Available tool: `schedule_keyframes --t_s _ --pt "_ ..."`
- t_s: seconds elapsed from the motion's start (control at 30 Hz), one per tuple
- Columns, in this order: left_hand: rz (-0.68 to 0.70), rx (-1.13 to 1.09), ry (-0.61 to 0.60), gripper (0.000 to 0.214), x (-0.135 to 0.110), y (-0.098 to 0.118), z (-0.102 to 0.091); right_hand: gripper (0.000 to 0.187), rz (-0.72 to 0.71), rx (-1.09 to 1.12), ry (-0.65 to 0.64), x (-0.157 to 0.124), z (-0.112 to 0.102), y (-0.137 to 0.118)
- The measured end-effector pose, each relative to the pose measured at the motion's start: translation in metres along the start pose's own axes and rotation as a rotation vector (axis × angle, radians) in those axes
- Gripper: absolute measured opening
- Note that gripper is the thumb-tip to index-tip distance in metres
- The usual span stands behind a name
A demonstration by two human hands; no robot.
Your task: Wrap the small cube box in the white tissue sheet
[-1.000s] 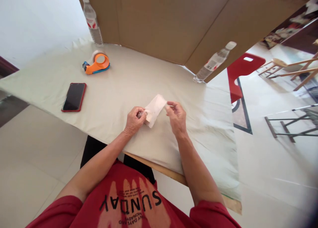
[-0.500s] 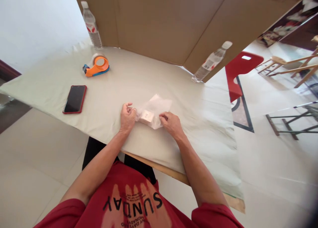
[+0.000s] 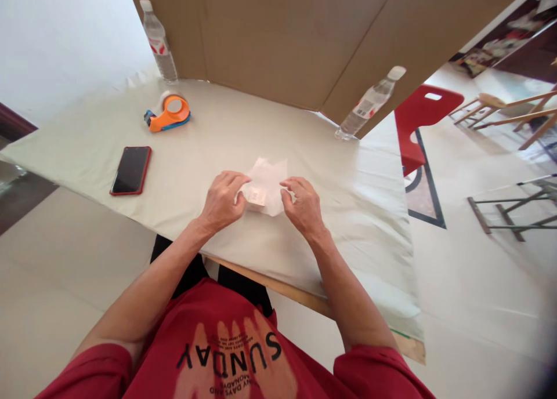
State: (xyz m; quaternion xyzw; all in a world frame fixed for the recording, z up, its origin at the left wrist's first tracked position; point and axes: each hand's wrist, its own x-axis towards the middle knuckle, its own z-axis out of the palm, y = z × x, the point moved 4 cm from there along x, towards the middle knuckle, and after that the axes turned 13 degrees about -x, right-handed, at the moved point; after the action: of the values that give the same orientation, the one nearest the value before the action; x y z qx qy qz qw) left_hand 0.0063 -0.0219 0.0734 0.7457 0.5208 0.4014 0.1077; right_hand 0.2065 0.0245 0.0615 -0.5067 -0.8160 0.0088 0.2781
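A small pale box [image 3: 256, 196] with printing on top lies near the table's front edge, under or within a translucent sheet of plastic wrap [image 3: 270, 176]. It looks like bubble wrap, though its texture is hard to make out. My left hand [image 3: 224, 197] is at the left side of the box, thumb and fingers apart, fingertips at the edge of the wrap. On the right side, my right hand [image 3: 303, 206] is curved with a gap between thumb and forefinger, its tips beside the wrap. Whether either hand touches the wrap is unclear.
An orange and blue tape dispenser [image 3: 172, 119] and a phone in a red case [image 3: 130, 170] lie to the left on the cloth-covered table [image 3: 226, 132]. Two water bottles [image 3: 159, 45] stand against a cardboard panel [image 3: 278, 39]. A red chair [image 3: 413, 115] stands beyond the right edge.
The fingers of both hands have spread from a pinch on the wrap's sides. The left hand has turned over toward the box, and the wrap now lies further over the box's top.
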Motion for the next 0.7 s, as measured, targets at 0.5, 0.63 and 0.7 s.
schedule_keyframes --t_s 0.5,0.63,0.7 --pt "-0.096 0.161 -0.624 0.039 0.012 -0.005 -0.009 0.043 -0.151 0.140 -0.490 -0.009 0.005 -0.004" --pt "-0.120 -0.041 -0.909 0.054 -0.014 0.014 -0.010 0.041 -0.259 0.305 -0.540 -0.028 -0.012 -0.012" --pt "-0.096 -0.081 -0.960 0.056 -0.020 0.019 -0.006 0.038 -0.175 0.352 -0.491 -0.027 -0.020 -0.017"
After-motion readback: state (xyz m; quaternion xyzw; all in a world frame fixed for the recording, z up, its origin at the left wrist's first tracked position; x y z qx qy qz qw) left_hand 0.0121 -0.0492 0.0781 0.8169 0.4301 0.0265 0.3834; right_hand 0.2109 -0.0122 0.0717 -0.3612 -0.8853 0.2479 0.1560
